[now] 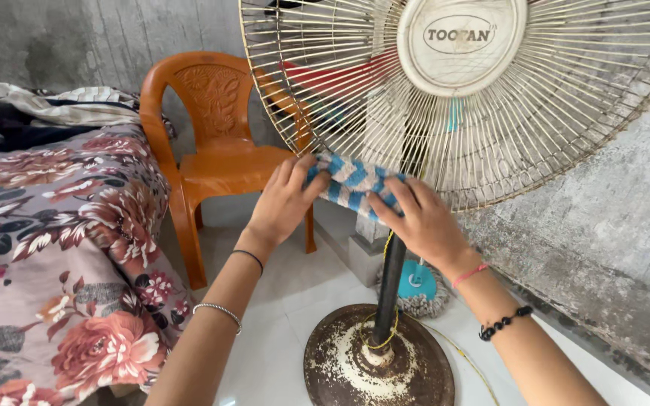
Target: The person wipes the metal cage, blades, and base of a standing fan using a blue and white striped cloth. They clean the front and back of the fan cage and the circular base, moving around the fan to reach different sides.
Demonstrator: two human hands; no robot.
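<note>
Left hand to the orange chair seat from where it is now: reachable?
Probably yes. The left hand is pressing the blue-and-white cloth against the fan guard, and the orange chair stands just beside it with nothing between. It would have to let go of the cloth first.

One fan [460,98] — one cloth [355,184] — one chair [216,143]

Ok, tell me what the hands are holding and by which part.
Both hold one blue-and-white cloth pressed against the fan's wire guard: the left hand has its grip on the cloth's left end, the right hand on its right end.
</note>
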